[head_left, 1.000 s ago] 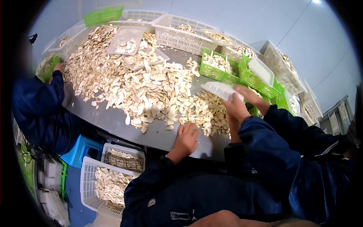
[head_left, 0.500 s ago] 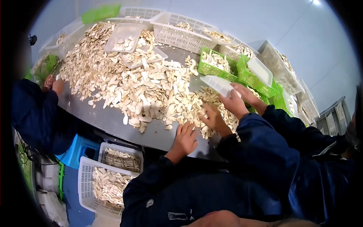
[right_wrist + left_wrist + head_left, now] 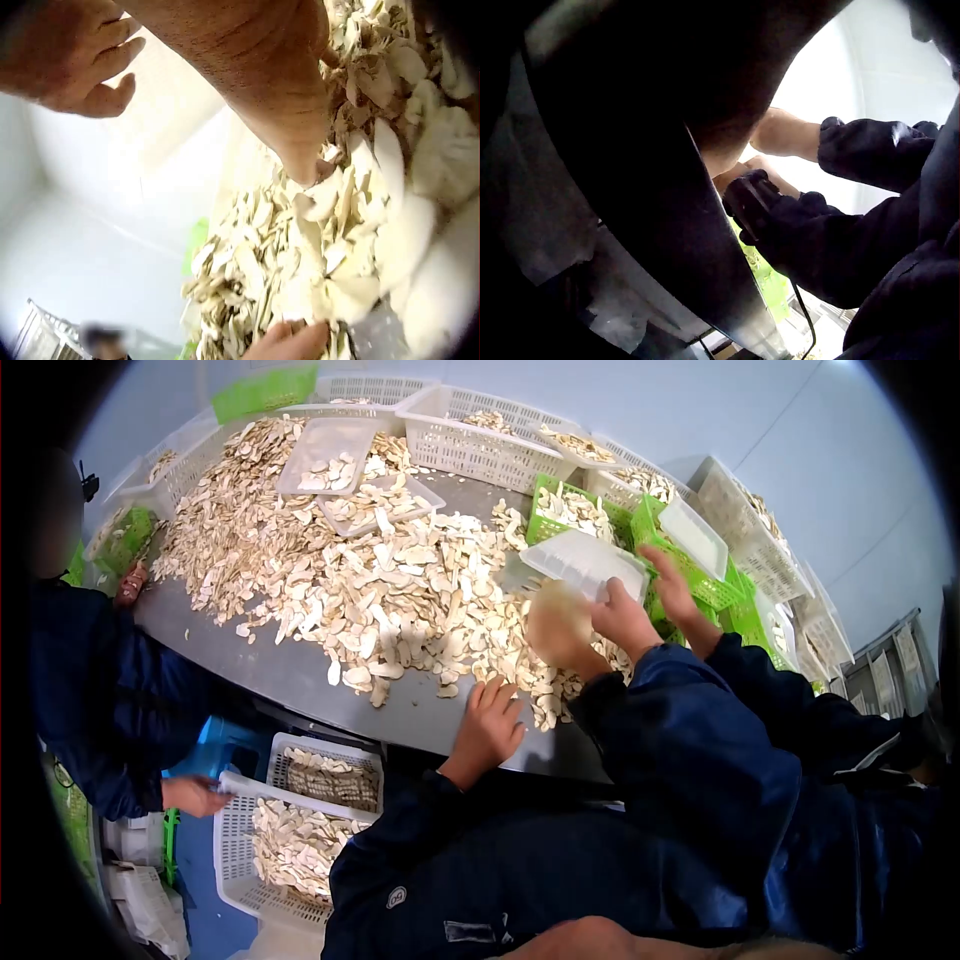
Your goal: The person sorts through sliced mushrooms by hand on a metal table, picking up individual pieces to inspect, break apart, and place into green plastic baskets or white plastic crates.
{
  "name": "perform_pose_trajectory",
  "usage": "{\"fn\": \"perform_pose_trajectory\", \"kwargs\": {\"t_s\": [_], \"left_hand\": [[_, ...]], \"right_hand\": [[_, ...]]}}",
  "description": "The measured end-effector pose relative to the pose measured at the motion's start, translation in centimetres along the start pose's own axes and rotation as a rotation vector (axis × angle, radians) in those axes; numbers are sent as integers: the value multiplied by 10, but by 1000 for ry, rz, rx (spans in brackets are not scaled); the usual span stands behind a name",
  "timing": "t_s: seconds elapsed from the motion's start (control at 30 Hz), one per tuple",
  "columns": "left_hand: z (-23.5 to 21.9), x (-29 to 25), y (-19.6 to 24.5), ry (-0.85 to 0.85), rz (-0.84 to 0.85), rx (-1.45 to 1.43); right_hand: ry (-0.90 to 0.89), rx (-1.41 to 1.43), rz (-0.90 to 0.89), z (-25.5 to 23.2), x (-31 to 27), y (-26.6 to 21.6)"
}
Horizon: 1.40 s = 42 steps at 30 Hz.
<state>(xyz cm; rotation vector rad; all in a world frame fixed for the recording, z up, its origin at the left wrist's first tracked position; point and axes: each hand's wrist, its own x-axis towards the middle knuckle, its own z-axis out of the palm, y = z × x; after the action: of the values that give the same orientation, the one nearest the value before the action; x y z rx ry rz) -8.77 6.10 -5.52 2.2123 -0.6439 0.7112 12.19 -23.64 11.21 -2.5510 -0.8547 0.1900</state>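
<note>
A broad heap of pale dried slices, mushroom-like in shape (image 3: 400, 605), covers the metal table (image 3: 290, 680). My left hand (image 3: 487, 725) rests at the near table edge, its fingers loosely extended and the tips at the heap's border. Over the smaller pile to the right is my right hand (image 3: 560, 628), blurred in the head view. In the right wrist view its fingers (image 3: 304, 161) reach down to the slices; I cannot tell whether it pinches one. Close beside it, another person's hand (image 3: 625, 620) holds a translucent plastic tray (image 3: 585, 563); that person's other hand (image 3: 672, 595) is raised.
Green baskets (image 3: 570, 520) and white crates (image 3: 480, 450) of slices line the far side. Two shallow trays (image 3: 328, 457) lie on the heap. Below the table, white crates (image 3: 235, 850) hold more slices. At left, a person's hand (image 3: 195, 797) is at a crate rim.
My right hand has come out from behind the neighbour's arm onto the pile, then moved farther in. The neighbour's second hand has left the tray. The left person's hand has dropped to a crate.
</note>
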Motion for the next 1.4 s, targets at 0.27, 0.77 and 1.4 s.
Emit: {"fn": "perform_pose_trajectory", "kwargs": {"t_s": [0.27,0.77,1.4], "left_hand": [[2,-3,-1,-13,-25,-19],[4,-3,1,-6,-10,13],[2,-5,2,75,-35,15]], "right_hand": [[574,-112,-306,-8,12,27],[474,41,-6,-29,-26,21],[536,528,290,28,-61,-33]]}}
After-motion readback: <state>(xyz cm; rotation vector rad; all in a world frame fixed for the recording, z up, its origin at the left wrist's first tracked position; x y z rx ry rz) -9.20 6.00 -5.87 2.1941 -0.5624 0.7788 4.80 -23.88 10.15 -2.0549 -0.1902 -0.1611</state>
